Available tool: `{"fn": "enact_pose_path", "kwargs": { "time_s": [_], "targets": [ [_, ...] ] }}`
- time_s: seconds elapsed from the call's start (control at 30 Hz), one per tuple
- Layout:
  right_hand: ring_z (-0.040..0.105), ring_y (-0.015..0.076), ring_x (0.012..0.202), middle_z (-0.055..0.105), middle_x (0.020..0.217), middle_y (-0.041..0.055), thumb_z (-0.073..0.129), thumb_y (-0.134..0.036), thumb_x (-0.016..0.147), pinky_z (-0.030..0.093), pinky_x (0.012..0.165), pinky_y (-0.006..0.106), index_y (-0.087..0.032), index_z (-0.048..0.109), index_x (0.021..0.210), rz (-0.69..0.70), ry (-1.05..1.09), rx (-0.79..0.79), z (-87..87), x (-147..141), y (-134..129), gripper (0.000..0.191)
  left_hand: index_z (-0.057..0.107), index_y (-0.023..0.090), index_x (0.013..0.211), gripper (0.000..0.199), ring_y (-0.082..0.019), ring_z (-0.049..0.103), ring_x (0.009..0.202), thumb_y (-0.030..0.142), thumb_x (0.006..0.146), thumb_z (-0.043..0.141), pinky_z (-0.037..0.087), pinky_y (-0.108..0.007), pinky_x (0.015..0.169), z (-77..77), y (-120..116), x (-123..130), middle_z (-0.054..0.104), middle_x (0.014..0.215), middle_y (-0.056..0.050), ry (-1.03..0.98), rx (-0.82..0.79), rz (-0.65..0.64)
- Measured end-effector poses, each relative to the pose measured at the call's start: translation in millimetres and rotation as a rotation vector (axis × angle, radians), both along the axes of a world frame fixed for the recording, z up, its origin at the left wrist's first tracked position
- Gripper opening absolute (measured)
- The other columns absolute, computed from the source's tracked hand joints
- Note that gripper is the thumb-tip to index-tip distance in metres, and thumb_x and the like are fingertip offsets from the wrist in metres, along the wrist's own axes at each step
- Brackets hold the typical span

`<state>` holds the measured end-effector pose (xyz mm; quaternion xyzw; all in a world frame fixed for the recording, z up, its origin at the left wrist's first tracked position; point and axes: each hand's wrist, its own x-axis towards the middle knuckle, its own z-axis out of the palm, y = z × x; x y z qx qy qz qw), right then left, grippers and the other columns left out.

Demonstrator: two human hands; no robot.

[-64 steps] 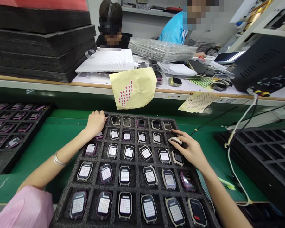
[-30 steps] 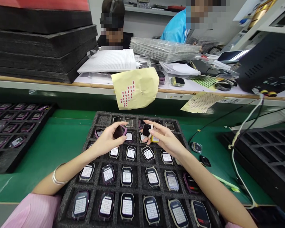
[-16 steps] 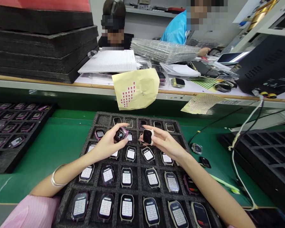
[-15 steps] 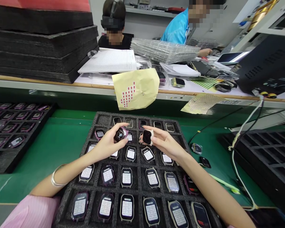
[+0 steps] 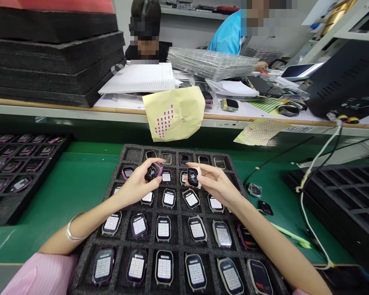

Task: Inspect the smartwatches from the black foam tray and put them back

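My left hand (image 5: 139,183) grips a purple smartwatch (image 5: 153,172) without a strap, its dark screen lit with a dial. In my right hand (image 5: 217,183) is a cream-cased smartwatch (image 5: 193,177), held by its edges with the screen facing me and a dial lit on it. Both watches are held above a black foam tray (image 5: 179,229) divided into compartments. Watch bodies lie in most of them, purple or pale cased, many with white list-like screens, such as a pale watch (image 5: 164,229) near the middle. One watch (image 5: 260,276) at the lower right shows a dark screen with red.
Another foam tray (image 5: 53,164) of purple watches lies at left. Foam trays (image 5: 329,205) are stacked at right. Past my right arm are a small black piece (image 5: 266,207) and cables. Behind, a shelf (image 5: 117,112) carries papers, clear trays and stacked foam (image 5: 49,57). Two people are beyond.
The screen of the cream watch in my right hand was black and now shows a lit dial. That watch has turned slightly; the purple watch has tilted a little in my left hand.
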<state>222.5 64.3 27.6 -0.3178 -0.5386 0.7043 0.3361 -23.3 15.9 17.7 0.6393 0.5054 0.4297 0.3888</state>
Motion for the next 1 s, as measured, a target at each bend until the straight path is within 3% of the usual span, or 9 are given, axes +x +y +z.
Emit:
{"fn": "enact_pose_path", "kwargs": {
  "time_s": [0.33, 0.53, 0.8, 1.0],
  "targets": [
    [0.070, 0.0236, 0.085, 0.073, 0.095, 0.0098, 0.075, -0.031, 0.076, 0.051, 0.086, 0.040, -0.018, 0.065, 0.117, 0.013, -0.054, 0.025, 1.3, 0.4, -1.7, 0.043, 0.053, 0.017, 0.117, 0.038, -0.017, 0.056, 0.085, 0.015, 0.080, 0.055, 0.044, -0.029, 0.081, 1.5, -1.5, 1.7, 0.062, 0.089, -0.003, -0.065, -0.026, -0.062],
    [0.069, 0.0215, 0.085, 0.073, 0.095, 0.0082, 0.075, -0.030, 0.077, 0.051, 0.087, 0.039, -0.020, 0.066, 0.115, 0.004, -0.054, 0.021, 2.3, -3.2, -3.1, 0.041, 0.048, 0.016, 0.124, 0.042, -0.018, 0.058, 0.087, 0.021, 0.083, 0.055, 0.045, -0.029, 0.079, 1.5, 1.5, 2.5, 0.063, 0.094, -0.005, -0.131, -0.075, -0.082],
    [0.069, 0.0242, 0.088, 0.072, 0.096, 0.0086, 0.076, -0.032, 0.075, 0.050, 0.088, 0.040, -0.019, 0.067, 0.113, -0.015, -0.099, 0.035, -0.9, -2.8, -3.1, 0.041, 0.051, 0.018, 0.119, 0.039, -0.019, 0.055, 0.101, 0.017, 0.080, 0.053, 0.041, -0.030, 0.090, -2.8, 5.1, -2.2, 0.059, 0.110, -0.005, 0.035, -0.007, -0.016],
    [0.067, 0.0251, 0.092, 0.072, 0.097, 0.0083, 0.075, -0.034, 0.076, 0.048, 0.089, 0.041, -0.020, 0.067, 0.114, -0.020, -0.131, 0.082, 0.0, -1.0, -1.3, 0.041, 0.050, 0.018, 0.119, 0.036, -0.019, 0.053, 0.105, 0.019, 0.082, 0.053, 0.040, -0.029, 0.092, -4.6, 8.7, -4.1, 0.057, 0.112, -0.006, 0.023, 0.021, 0.013]
  ]
}}
